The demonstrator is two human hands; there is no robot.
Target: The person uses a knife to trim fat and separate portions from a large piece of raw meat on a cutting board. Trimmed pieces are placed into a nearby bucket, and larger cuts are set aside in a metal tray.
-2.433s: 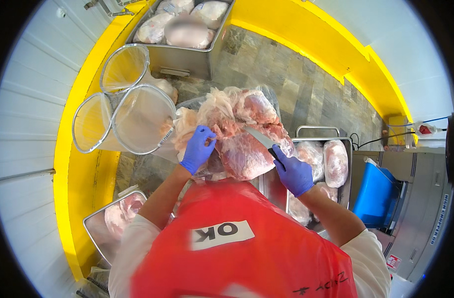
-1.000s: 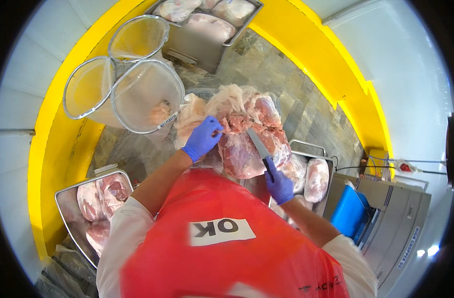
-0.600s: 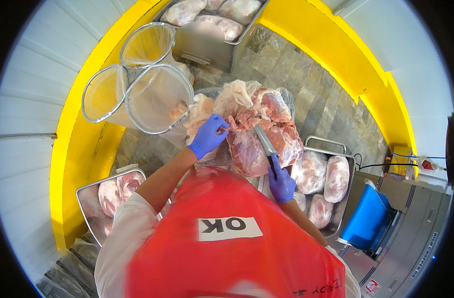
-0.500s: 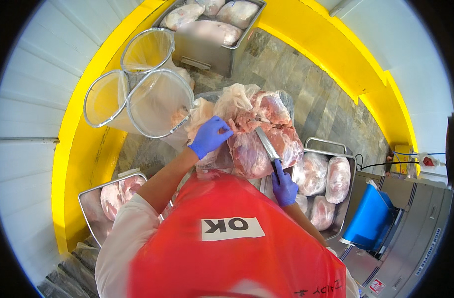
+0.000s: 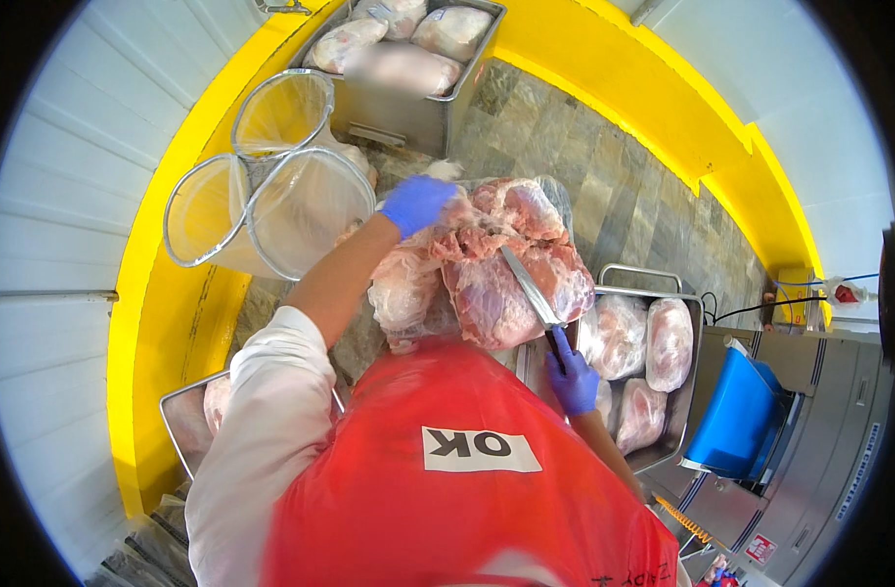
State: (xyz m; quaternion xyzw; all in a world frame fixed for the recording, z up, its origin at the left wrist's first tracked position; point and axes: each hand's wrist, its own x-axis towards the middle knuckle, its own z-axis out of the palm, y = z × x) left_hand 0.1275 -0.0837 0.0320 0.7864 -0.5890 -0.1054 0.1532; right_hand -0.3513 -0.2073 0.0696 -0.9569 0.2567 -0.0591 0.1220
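A large pile of raw pink meat (image 5: 496,269) lies on a work surface directly in front of the person, seen from above. The left hand (image 5: 415,203), in a blue glove, is closed on the far upper edge of the meat, gripping a fold of it. The right hand (image 5: 572,377), also in a blue glove, is wrapped around the handle of one knife (image 5: 529,287), whose long blade lies across the meat, pointing away from the person toward the pile's middle. The person wears a red apron (image 5: 447,479) with a white label and a white sleeve (image 5: 262,411) on the left arm. To the left of the meat stand three round wire hoops, each holding a clear bag (image 5: 271,210) open; the three are clustered together, touching one another. Three metal trays are in view: one (image 5: 408,68) beyond the meat at the top, holding several wrapped pieces; one (image 5: 663,323) just to the right, holding about four wrapped pieces; and one (image 5: 188,430) at the lower left, partly hidden by the arm. A blue bin (image 5: 746,416) sits farther right. A yellow curb (image 5: 164,293) curves around a stone-tiled floor (image 5: 604,186).
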